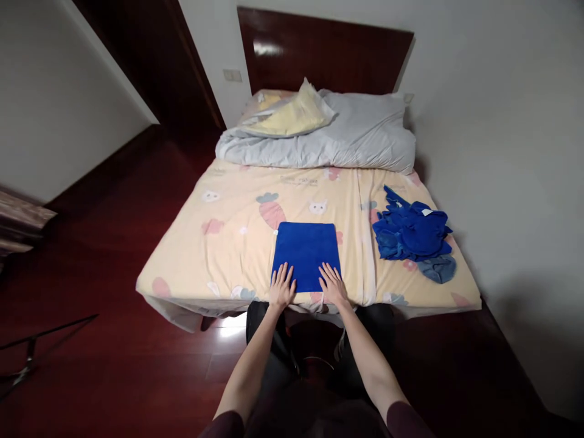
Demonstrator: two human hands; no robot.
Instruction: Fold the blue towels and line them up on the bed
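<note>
A blue cloth (306, 252) lies flat and roughly square near the front edge of the bed. My left hand (281, 287) rests palm down on its lower left corner, fingers spread. On the lower right corner lies my right hand (333, 286), also flat with its fingers apart. Neither hand grips anything. To the right on the bed is a crumpled pile of blue cloths (413, 230), with a duller blue piece (438, 269) at its lower edge.
The bed (219, 243) has a patterned yellow sheet. At its far end lie a folded grey quilt (365, 131) and a yellow pillow (296, 115), before a dark headboard (328, 52). A thin black stand (31, 347) is on the floor at left.
</note>
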